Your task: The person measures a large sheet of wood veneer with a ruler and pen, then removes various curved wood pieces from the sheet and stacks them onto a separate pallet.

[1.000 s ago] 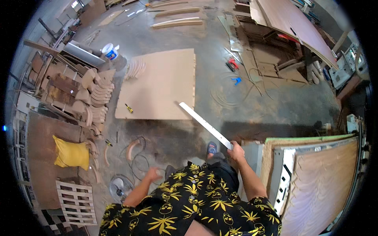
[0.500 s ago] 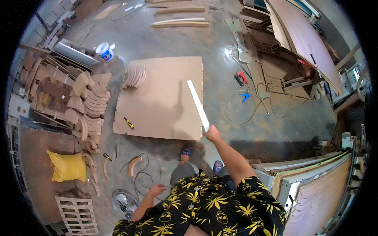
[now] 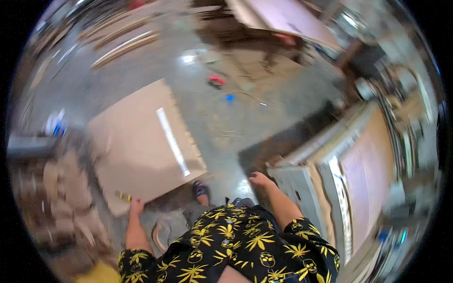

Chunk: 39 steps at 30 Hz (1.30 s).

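Observation:
A long white strip (image 3: 173, 141) lies along the right side of a flat brown board (image 3: 146, 155) on the floor. My right hand (image 3: 258, 179) is off the strip, over the floor between the board and stacked panels. It looks empty, with its fingers loosely apart. My left hand (image 3: 137, 206) hangs over the board's near edge, its fingers smeared by motion. Just beside it in the picture is a yellow-and-black cutter-like tool (image 3: 123, 195), which appears to lie on the board. The thin curved pieces at the board's left side are blurred.
Panels (image 3: 302, 188) stand stacked at my right. On the floor ahead lie a red tool (image 3: 216, 80) and a blue one (image 3: 230, 97). Long strips (image 3: 125, 49) rest at the far left. Curved wooden pieces (image 3: 71, 188) are piled left, near a yellow bag (image 3: 99, 273).
My right hand has let go of the white strip, which now lies on the board. My view has swung right. My left hand has moved outward, away from my body.

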### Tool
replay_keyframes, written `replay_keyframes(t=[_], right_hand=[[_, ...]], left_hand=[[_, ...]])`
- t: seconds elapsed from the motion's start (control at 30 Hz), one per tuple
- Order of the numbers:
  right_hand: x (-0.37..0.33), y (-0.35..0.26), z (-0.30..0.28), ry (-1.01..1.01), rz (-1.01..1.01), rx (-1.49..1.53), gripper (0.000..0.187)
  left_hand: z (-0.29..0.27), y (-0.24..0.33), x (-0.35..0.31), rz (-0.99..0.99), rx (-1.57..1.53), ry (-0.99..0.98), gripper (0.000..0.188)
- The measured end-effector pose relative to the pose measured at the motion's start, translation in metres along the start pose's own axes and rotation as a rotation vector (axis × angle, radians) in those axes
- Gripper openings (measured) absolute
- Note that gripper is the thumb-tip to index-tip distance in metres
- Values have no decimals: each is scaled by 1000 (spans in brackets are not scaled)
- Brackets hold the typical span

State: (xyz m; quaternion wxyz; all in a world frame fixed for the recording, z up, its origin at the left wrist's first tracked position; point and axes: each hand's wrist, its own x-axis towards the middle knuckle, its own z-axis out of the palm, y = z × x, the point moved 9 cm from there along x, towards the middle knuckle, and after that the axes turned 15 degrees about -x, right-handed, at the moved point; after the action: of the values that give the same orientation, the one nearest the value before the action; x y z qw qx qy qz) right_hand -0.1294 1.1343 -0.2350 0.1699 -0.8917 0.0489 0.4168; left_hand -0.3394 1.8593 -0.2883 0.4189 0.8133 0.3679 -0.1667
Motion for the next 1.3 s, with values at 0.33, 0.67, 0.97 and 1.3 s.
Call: replay_keyframes(t=[0.33,0.67,0.97,1.3], right_hand=[[-218,252,122,477,588,622,61],[-345,333,391,368,929,1154,50],[-365,426,278,888,842,962,44],[-370,436,-62,1091,601,726,43]], left_hand=[[299,312,0,489,247,-644,45],[489,499,-204,847,169,-818,40],[594,638,-446,1509,359,-826,38],[738,777,-550,1831,297,-859,48]])
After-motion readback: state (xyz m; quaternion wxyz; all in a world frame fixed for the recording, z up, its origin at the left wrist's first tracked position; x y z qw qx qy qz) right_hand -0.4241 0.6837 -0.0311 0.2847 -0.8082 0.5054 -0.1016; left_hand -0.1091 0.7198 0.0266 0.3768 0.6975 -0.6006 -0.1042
